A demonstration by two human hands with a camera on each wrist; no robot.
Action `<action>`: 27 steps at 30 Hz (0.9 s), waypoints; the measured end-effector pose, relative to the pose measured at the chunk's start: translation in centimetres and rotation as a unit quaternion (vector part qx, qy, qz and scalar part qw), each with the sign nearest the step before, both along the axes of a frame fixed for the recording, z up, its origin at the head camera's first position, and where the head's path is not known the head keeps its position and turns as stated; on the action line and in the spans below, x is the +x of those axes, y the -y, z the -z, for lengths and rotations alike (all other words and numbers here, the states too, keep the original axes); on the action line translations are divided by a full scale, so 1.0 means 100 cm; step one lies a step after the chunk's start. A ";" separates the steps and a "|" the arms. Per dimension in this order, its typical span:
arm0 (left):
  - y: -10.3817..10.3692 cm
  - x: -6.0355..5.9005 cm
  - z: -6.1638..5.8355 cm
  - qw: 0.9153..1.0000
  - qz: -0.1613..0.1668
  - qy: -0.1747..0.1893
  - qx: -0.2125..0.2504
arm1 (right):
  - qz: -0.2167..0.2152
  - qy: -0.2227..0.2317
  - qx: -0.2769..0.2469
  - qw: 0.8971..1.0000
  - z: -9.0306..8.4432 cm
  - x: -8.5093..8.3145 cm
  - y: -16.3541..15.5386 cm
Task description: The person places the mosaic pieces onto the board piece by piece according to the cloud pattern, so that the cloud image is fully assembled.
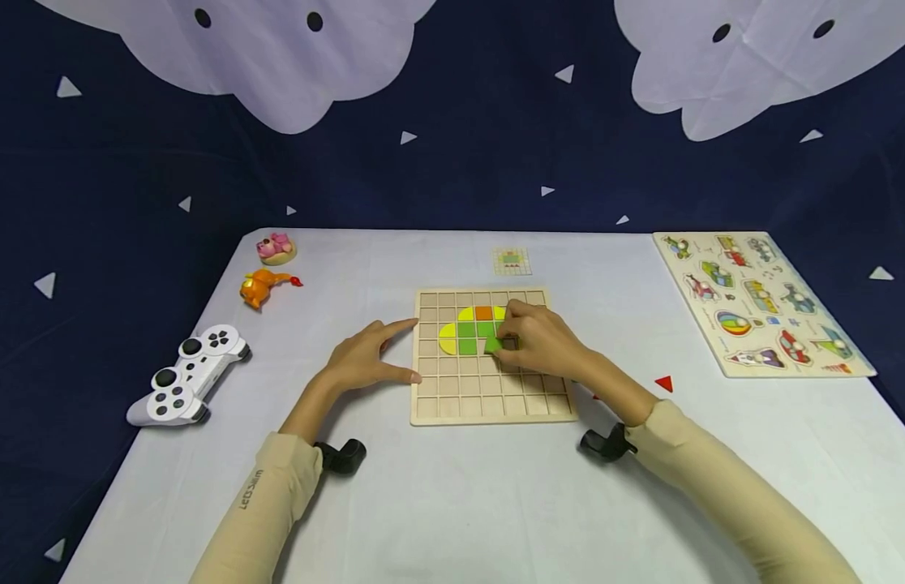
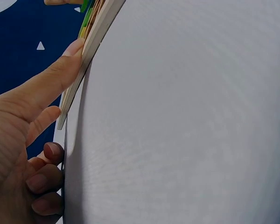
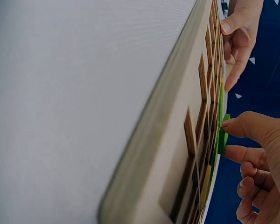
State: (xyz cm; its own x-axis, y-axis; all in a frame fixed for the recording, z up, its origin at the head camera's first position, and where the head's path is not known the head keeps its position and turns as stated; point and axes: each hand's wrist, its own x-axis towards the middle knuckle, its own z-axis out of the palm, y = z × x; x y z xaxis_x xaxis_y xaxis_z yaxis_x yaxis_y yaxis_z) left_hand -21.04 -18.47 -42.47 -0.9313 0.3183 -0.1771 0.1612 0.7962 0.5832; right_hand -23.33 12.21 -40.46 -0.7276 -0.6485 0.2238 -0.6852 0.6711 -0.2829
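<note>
A wooden grid board (image 1: 489, 405) lies in the middle of the white table, with yellow, orange and green pieces (image 1: 463, 331) set in its upper cells. My right hand (image 1: 536, 339) pinches a small green piece (image 1: 492, 345) between thumb and finger, tilted at the board's surface; the right wrist view shows that green piece (image 3: 222, 135) held against the board (image 3: 177, 135). My left hand (image 1: 365, 358) holds the board's left edge, index finger along the upper part and thumb lower down. In the left wrist view the thumb (image 2: 46, 84) presses the board's edge (image 2: 91, 42).
A white game controller (image 1: 186, 375) lies at the left. An orange toy (image 1: 261, 285) and a pink toy (image 1: 276, 246) sit at the far left corner. A vehicle peg puzzle (image 1: 759, 302) lies at the right, a red triangle (image 1: 664, 383) near it, a small pattern card (image 1: 512, 260) behind the board.
</note>
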 end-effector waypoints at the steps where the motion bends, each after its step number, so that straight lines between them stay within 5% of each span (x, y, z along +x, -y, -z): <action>1: 0.000 0.000 0.000 1.000 0.000 0.000 0.000 | -0.001 0.001 0.001 1.000 0.001 0.000 0.001; 12: 0.000 -0.001 0.000 1.000 0.000 0.002 0.000 | -0.008 0.051 -0.033 0.998 0.006 0.000 0.001; 27: 0.001 0.000 -0.001 1.000 -0.001 0.006 -0.002 | -0.010 0.094 -0.011 0.995 0.000 -0.007 0.006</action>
State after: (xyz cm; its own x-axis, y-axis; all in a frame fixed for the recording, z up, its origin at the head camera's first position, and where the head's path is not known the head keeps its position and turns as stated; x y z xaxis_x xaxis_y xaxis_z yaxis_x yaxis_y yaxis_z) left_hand -21.09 -18.57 -42.40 -0.9294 0.3161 -0.1906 0.1525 0.7992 0.5815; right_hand -24.00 11.61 -40.48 -0.7443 -0.6604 0.0990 -0.6324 0.6494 -0.4224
